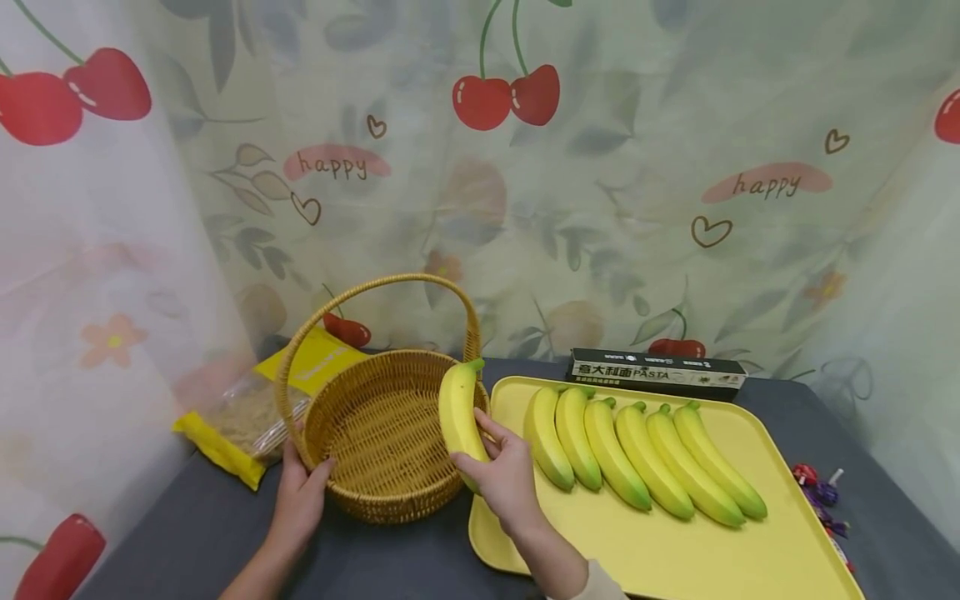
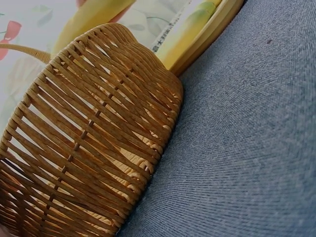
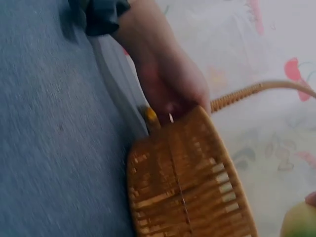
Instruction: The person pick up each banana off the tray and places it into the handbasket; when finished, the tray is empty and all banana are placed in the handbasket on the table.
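Note:
My right hand (image 1: 506, 471) grips a yellow banana (image 1: 459, 412) with a green stem, held upright over the right rim of a wicker basket (image 1: 397, 504). At the basket's left side, my left hand (image 1: 298, 492) holds the rim near the foot of the tall arched handle, thumb over the edge. The basket's woven floor shows bare. In the right wrist view the left hand (image 3: 170, 79) is seen at the basket's end, and a blurred bit of the banana (image 3: 300, 221) shows at the lower right corner.
Several bananas (image 1: 630, 454) lie in a row on a yellow tray (image 1: 592, 542) to the right. A black pasta box (image 1: 656, 373) stands behind it, wrapped lollipops (image 1: 825, 496) beside it. Behind the basket's left lies a yellow and clear food bag (image 1: 240, 417). A printed curtain (image 1: 420, 208) backs the table.

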A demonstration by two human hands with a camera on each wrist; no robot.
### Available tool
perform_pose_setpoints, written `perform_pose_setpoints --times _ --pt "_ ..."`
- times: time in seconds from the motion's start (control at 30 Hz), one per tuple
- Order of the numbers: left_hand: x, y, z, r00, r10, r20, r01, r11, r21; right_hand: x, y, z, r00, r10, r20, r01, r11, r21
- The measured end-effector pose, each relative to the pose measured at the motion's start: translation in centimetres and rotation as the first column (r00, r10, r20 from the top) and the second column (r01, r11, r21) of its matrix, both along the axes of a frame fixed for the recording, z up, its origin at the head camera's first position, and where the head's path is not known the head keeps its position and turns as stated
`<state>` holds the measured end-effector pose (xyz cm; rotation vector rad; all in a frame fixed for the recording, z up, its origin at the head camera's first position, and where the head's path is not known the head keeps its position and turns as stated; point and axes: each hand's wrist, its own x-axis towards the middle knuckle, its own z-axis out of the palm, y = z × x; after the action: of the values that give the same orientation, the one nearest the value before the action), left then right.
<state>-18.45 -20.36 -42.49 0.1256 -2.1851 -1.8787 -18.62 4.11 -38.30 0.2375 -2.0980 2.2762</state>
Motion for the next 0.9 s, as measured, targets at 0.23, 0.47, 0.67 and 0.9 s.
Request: perform_pose_setpoints --times 0.23,0.47,0.67,0.9 --pt "0.0 0.0 0.2 0.999 -0.003 0.034 0.003 1.000 -0.008 0.1 -1.9 0.4 0.998 0.058 -0.033 -0.058 0.998 0.010" --pt "0.1 0.0 0.1 1.000 0.002 -0.011 -0.002 1.000 -0.004 -1.1 -4.5 0.6 0.994 0.091 -0.061 -0.089 0.996 0.029" --pt "0.2 0.2 0.1 0.999 0.019 -0.047 -0.019 1.000 -0.008 -2.6 -7.0 0.5 0.996 0.087 -0.027 -0.084 0.992 0.098" --pt "0.2 0.2 0.3 0.998 0.020 -0.059 -0.021 1.000 -0.005 -4.3 -9.2 1.2 0.996 0.084 0.028 -0.087 0.985 0.152"
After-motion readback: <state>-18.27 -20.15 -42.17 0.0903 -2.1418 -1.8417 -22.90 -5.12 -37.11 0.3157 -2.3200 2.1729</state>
